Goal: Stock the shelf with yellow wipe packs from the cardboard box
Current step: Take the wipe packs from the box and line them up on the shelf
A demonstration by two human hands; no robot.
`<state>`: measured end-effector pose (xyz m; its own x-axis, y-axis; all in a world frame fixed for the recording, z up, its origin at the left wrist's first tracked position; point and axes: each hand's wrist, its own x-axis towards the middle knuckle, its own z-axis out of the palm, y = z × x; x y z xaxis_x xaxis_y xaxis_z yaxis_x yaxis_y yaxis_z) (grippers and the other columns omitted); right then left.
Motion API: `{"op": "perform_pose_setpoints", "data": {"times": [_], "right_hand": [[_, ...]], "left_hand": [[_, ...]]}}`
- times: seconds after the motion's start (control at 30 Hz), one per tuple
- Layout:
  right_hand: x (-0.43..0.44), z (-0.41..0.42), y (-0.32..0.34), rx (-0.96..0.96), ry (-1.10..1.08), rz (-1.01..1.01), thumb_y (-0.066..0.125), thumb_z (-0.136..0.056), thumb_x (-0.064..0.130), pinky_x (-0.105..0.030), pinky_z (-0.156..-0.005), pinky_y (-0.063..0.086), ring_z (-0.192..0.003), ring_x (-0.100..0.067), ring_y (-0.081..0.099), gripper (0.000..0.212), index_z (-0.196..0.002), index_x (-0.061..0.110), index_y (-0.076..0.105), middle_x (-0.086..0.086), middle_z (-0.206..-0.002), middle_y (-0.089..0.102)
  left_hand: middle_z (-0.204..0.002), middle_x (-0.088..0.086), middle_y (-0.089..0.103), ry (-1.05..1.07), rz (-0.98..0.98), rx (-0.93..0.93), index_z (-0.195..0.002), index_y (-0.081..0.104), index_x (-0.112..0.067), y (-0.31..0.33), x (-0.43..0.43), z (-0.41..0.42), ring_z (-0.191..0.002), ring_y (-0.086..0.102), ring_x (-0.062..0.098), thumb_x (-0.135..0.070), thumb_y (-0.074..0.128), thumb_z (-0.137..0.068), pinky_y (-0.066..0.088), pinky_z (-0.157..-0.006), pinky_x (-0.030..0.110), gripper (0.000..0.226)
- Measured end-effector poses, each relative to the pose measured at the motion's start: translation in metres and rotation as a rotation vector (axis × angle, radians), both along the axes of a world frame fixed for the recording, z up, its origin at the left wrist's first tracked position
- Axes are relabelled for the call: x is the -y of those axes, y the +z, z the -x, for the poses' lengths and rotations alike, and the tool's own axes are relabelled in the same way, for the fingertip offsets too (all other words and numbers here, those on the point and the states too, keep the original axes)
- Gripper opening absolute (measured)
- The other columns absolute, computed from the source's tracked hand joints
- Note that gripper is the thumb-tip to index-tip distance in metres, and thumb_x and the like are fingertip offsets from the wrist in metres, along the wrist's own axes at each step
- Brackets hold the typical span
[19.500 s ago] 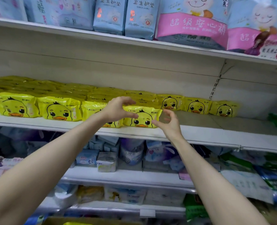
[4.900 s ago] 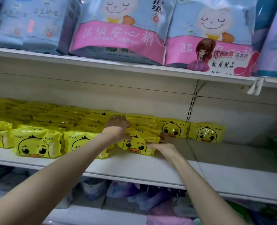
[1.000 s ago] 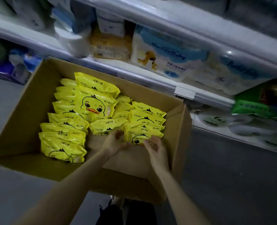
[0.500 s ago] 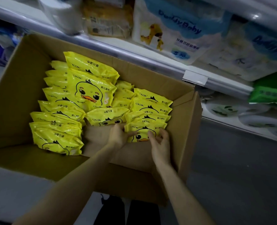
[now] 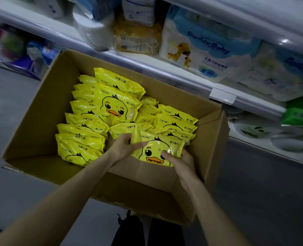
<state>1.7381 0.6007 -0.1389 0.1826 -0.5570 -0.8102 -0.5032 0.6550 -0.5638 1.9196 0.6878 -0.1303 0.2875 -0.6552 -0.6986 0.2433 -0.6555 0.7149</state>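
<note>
Fingers of the left hand curled round the upper left edge of a yellow wipe pack, thumb laid across its front. Right hand gripping the lower right corner, fingertips pressed into the film. Pack held between the two hands, front up: glossy yellow wrapper, cartoon duck face with black eyes, orange bill and a small black crest, "Ckak" printed at top left, small characters at top right. Held at the near right of the cardboard box, just in front of the right-hand row, lower edge over the box's near wall.

Inside the box, more packs of the same kind: a row standing on edge down the left, a shorter row on the right, one loose pack lying face up on top in the middle. Bare cardboard bottom at the near left.

Box open-topped, on the grey floor against a low shelf. On that shelf, white and blue nappy packs. Green pack farther right, blurred.
</note>
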Motion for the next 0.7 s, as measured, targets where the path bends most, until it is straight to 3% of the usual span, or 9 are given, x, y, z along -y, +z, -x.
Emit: {"op": "perform_pose_setpoints", "data": {"times": [0.07, 0.13, 0.2, 0.3, 0.4, 0.53, 0.6, 0.7], "right_hand": [[0.002, -0.001, 0.001, -0.025, -0.009, 0.045, 0.084, -0.067, 0.02, -0.039, -0.093, 0.049, -0.1, -0.02, 0.065, 0.052, -0.115, 0.017, 0.064, 0.0, -0.104, 0.07], [0.003, -0.002, 0.001, -0.047, -0.029, 0.092, 0.084, -0.067, 0.019, -0.037, -0.089, 0.05, -0.098, -0.022, 0.065, 0.051, -0.114, 0.014, 0.064, -0.002, -0.103, 0.07], [0.004, -0.002, 0.002, -0.05, -0.054, 0.118, 0.083, -0.068, 0.017, -0.032, -0.08, 0.05, -0.094, -0.021, 0.065, 0.047, -0.11, 0.011, 0.064, -0.004, -0.1, 0.07], [0.007, -0.002, 0.005, -0.042, -0.071, 0.152, 0.082, -0.07, 0.012, -0.026, -0.07, 0.046, -0.087, -0.02, 0.065, 0.037, -0.103, 0.012, 0.066, -0.003, -0.093, 0.07], [0.007, -0.001, 0.006, -0.043, -0.077, 0.174, 0.081, -0.07, 0.011, -0.023, -0.063, 0.046, -0.08, -0.014, 0.064, 0.033, -0.099, 0.015, 0.065, 0.002, -0.087, 0.068], [0.005, -0.001, 0.008, -0.049, -0.089, 0.202, 0.081, -0.07, 0.01, -0.025, -0.065, 0.049, -0.082, -0.017, 0.066, 0.033, -0.099, 0.016, 0.066, 0.0, -0.09, 0.07], [0.004, 0.001, 0.013, -0.048, -0.09, 0.22, 0.081, -0.07, 0.01, -0.024, -0.062, 0.048, -0.081, -0.017, 0.066, 0.033, -0.098, 0.016, 0.066, 0.0, -0.089, 0.07], [0.005, 0.001, 0.03, -0.046, -0.08, 0.248, 0.082, -0.07, 0.013, -0.023, -0.063, 0.045, -0.08, -0.016, 0.065, 0.031, -0.096, 0.017, 0.066, 0.001, -0.088, 0.069]], "left_hand": [[-0.088, -0.002, 0.06, 0.091, -0.066, 0.272, -0.092, 0.058, -0.014, -0.008, -0.007, -0.003, -0.081, 0.056, 0.013, -0.028, 0.076, -0.076, 0.048, -0.071, 0.024, 0.027], [-0.108, 0.009, 0.05, 0.187, -0.143, 0.536, -0.109, 0.052, -0.006, -0.017, -0.014, -0.008, -0.097, 0.05, 0.02, -0.03, 0.08, -0.071, 0.046, -0.087, 0.032, 0.054], [-0.126, 0.016, 0.041, 0.168, -0.168, 0.659, -0.128, 0.042, 0.0, -0.025, -0.019, -0.012, -0.116, 0.044, 0.027, -0.027, 0.083, -0.067, 0.039, -0.101, 0.036, 0.078], [-0.133, 0.016, 0.042, 0.03, -0.234, 0.746, -0.139, 0.034, -0.001, -0.037, -0.02, -0.016, -0.124, 0.038, 0.032, -0.026, 0.084, -0.067, 0.034, -0.104, 0.039, 0.091], [-0.131, 0.017, 0.044, -0.102, -0.321, 0.866, -0.134, 0.044, -0.007, -0.046, -0.016, -0.022, -0.119, 0.04, 0.035, -0.032, 0.082, -0.068, 0.034, -0.098, 0.041, 0.081], [-0.134, 0.013, 0.044, -0.328, -0.453, 0.973, -0.126, 0.057, -0.018, -0.042, -0.011, -0.026, -0.122, 0.036, 0.033, -0.042, 0.073, -0.075, 0.03, -0.098, 0.042, 0.058], [-0.13, 0.01, 0.048, -0.289, -0.417, 0.935, -0.115, 0.064, -0.017, -0.035, -0.012, -0.023, -0.121, 0.037, 0.032, -0.041, 0.073, -0.076, 0.028, -0.096, 0.04, 0.047], [-0.089, 0.009, 0.059, -0.046, -0.194, 0.707, -0.076, 0.058, -0.017, -0.015, -0.015, -0.022, -0.092, 0.052, 0.031, -0.025, 0.077, -0.074, 0.035, -0.073, 0.035, 0.021]]}}
